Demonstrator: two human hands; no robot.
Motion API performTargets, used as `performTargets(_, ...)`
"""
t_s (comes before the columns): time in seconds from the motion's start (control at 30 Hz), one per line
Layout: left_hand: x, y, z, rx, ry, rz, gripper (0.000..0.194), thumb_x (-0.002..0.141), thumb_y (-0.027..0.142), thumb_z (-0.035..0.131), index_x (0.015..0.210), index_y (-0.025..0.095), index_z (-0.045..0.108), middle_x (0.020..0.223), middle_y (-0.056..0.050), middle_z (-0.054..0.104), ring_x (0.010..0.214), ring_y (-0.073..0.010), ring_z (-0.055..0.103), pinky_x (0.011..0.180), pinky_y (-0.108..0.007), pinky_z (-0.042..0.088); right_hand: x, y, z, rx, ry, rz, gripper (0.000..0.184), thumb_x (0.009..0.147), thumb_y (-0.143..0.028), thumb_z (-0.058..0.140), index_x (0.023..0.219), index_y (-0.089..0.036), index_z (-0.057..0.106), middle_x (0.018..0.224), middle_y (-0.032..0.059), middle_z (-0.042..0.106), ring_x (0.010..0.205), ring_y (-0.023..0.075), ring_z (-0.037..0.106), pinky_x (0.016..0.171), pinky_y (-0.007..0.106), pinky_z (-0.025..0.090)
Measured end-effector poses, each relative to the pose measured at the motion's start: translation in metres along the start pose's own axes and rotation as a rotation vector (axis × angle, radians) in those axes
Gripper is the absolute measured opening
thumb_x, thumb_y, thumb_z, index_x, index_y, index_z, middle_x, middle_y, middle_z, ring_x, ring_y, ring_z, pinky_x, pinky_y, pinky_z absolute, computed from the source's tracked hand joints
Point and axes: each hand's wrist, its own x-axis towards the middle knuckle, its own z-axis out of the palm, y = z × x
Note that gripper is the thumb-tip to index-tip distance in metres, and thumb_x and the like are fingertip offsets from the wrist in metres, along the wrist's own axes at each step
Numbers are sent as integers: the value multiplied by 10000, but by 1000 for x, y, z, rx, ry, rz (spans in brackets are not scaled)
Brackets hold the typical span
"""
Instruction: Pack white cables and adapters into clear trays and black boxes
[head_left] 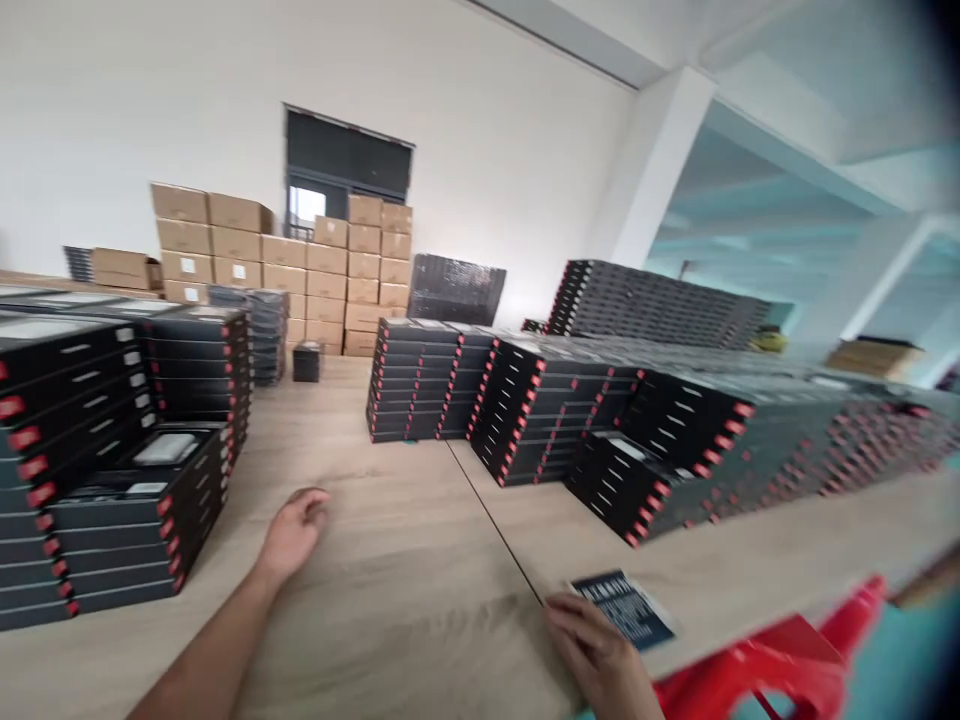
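Wood-grain tabletop between stacks of black boxes, your hands low over it

Pale wood-grain tabletop [390, 570] spreads out before you, crossed by a thin dark seam [493, 520], with a plain white wall [495, 150] behind. Against that wall you have a pile of brown cardboard cartons [326, 275], partly covering a dark-framed window [345, 150]. Flat black boxes with red corner marks [127, 550] are stacked at your left, and a longer row of matching black stacks with red marks [517, 410] runs along the far side to your right. One small black box [306, 362] stands alone near the cartons.

Your left hand [296, 530] is over the tabletop, near the left stacks, its fingers loosely curled; you cannot tell whether the fingertips meet. Your right hand [600, 655] is at the near edge, fingers bent and close together, overlapping the left side of a dark blue rectangular card with pale lettering [634, 612]. That card lies on the tabletop, right of the seam; whether you are pinching it or only beside it cannot be told. A glossy red plastic stool [772, 660] shows beyond the edge, at your lower right
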Motion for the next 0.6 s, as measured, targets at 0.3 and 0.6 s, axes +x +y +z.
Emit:
performTargets(0.3, 3, -10, -2, 244, -31, 3, 342, 764, 402, 516, 996, 197, 662, 1063, -63, 689, 999, -242, 635, 933, -378, 475, -3, 12, 20, 68, 174, 119, 398, 814, -586, 594, 853, -231, 770, 944, 118, 729, 937, 310, 656, 890, 456, 505)
performTargets(0.6, -7, -14, 16, 413, -148, 189, 305, 793, 398, 521, 1072, 320, 618, 1230, -22, 617, 1104, -278, 597, 786, -376, 530, 1, -4, 19, -49, 223, 210, 253, 880, -423, 556, 813, -255, 734, 911, 95, 699, 879, 280, 633, 811, 392, 493)
